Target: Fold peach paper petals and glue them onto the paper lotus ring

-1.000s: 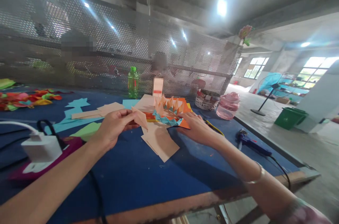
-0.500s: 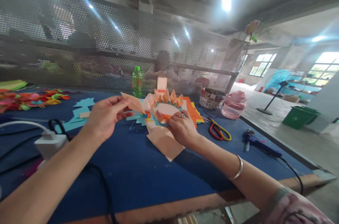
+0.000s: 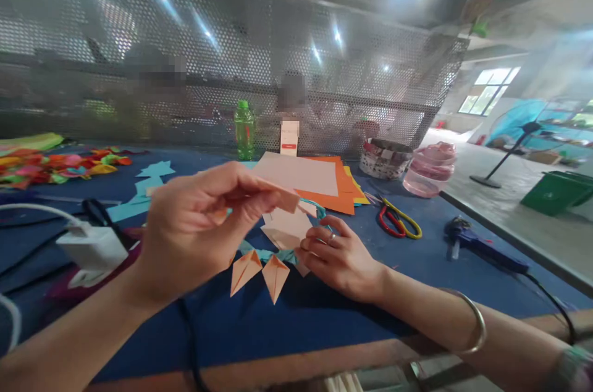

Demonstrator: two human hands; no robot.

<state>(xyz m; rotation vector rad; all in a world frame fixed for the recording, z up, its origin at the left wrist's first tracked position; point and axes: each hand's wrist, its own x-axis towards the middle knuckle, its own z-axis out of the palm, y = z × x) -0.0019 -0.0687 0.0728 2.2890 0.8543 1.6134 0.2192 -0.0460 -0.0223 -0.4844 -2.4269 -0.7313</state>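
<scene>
My left hand (image 3: 194, 228) pinches a folded peach paper piece (image 3: 283, 194) between thumb and fingers, above the middle of the work. My right hand (image 3: 345, 256), with a ring on one finger, is curled round the side of a paper wreath (image 3: 264, 254). The wreath has a blue band with pointed peach folds; two of its points hang toward me, and both hands hide much of the rest. Peach paper squares (image 3: 290, 228) lie behind it. The held piece overlaps the wreath in view; whether they touch I cannot tell.
Paper sheets (image 3: 296, 173), a green bottle (image 3: 244, 133) and a phone-like slab (image 3: 290, 137) stand at the back. To the right are scissors (image 3: 393, 219), a basket (image 3: 384, 160), a pink jug (image 3: 428, 173) and a glue gun (image 3: 484, 250). A white charger (image 3: 92, 250) with cables lies left.
The wreath has come nearer and tipped, its points now hanging toward me rather than standing up. My left hand has moved right with its paper piece, over the wreath. The view has shifted.
</scene>
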